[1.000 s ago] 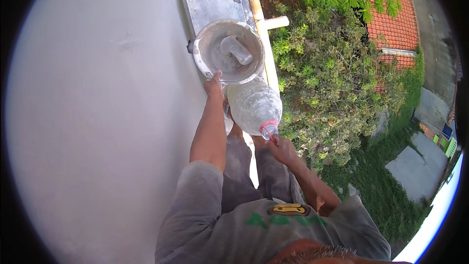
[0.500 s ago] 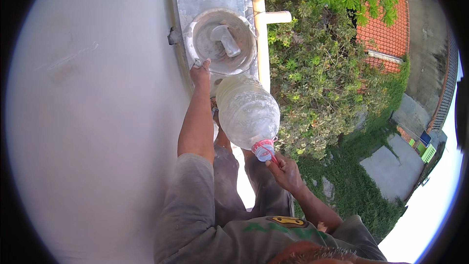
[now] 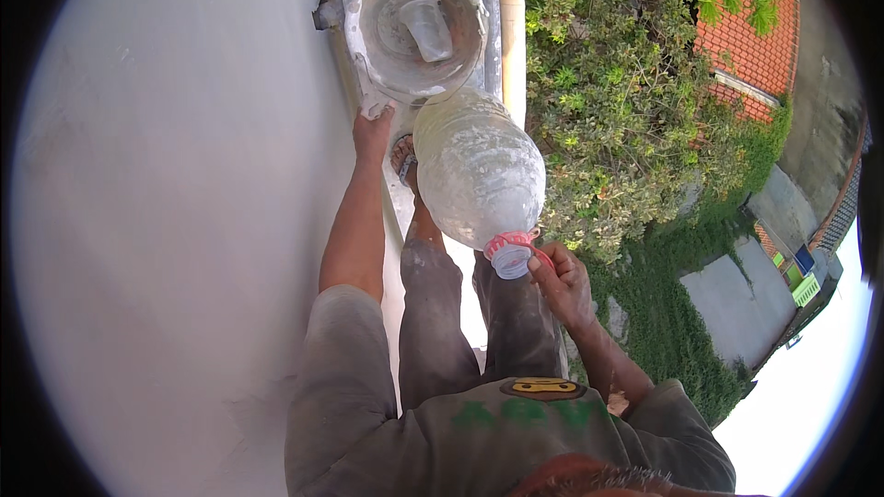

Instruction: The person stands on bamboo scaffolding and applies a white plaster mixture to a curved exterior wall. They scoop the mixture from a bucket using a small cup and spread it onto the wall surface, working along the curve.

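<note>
Bottle (image 3: 481, 166), big and clear, was on the bucket's (image 3: 379, 23) near side; it seemed light, thin-walled and perhaps slippery with dust, best held by the red handle (image 3: 544, 259) the right hand (image 3: 564, 285) pinched. The left hand (image 3: 371, 136), its grip unclear, sat farther from the bucket than a moment earlier.

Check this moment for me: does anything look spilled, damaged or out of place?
Mildly odd: a translucent plastic container lies on its side inside the bucket, rather than standing upright. Whitish smears also cloud the large plastic bottle, whose red neck loop the right hand grips. No spill or break is visible.
</note>
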The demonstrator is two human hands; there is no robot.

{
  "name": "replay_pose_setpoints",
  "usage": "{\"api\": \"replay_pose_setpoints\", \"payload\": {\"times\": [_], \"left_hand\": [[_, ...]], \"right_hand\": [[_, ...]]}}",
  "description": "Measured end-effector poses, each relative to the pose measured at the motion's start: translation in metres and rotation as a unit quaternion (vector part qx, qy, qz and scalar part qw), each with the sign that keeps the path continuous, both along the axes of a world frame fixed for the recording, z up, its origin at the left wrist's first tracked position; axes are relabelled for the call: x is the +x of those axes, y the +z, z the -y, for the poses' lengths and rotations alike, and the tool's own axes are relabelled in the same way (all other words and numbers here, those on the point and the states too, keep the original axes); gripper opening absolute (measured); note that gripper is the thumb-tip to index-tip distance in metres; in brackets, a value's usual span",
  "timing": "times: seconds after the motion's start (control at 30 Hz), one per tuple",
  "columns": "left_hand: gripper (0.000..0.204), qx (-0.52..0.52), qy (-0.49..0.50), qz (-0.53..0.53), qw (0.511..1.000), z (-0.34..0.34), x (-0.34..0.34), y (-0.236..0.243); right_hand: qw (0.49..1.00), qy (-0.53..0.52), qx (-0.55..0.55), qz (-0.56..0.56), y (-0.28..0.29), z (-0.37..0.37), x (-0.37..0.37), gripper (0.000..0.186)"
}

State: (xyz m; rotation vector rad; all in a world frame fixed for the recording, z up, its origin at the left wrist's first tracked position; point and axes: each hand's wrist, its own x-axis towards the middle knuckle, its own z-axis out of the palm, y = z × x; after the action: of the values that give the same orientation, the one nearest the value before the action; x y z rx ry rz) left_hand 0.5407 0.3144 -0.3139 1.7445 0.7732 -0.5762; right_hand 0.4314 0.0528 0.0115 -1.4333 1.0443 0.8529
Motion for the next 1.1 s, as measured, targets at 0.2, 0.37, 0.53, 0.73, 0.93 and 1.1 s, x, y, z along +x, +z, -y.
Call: {"api": "replay_pose_setpoints", "payload": {"times": [0.2,0.37,0.53,0.73,0.93,1.1], "left_hand": [[0.063,-0.079,0.088,-0.111,0.987,0.019,-0.084,0.070],[0.059,-0.084,0.118,-0.068,0.987,0.037,-0.116,0.086],[0.055,-0.011,0.044,-0.061,0.997,0.040,-0.125,0.105],[0.056,-0.016,0.055,-0.111,0.992,0.039,-0.116,0.129],[0.042,0.050,-0.004,-0.044,0.998,0.013,-0.144,0.087],[0.050,0.062,-0.002,-0.070,0.996,0.009,-0.167,0.070]], "right_hand": [[0.999,0.046,-0.026,0.014,0.001,0.014,0.006,0.023],[0.982,0.143,-0.093,0.075,-0.002,0.015,0.011,0.023],[0.843,0.391,-0.208,0.304,0.002,0.023,0.002,0.028],[0.448,0.764,-0.111,0.451,0.021,0.047,0.007,0.035],[0.152,0.868,-0.029,0.472,-0.006,0.061,0.079,0.018],[0.115,0.891,0.031,0.439,-0.007,0.012,0.065,0.009]]}}
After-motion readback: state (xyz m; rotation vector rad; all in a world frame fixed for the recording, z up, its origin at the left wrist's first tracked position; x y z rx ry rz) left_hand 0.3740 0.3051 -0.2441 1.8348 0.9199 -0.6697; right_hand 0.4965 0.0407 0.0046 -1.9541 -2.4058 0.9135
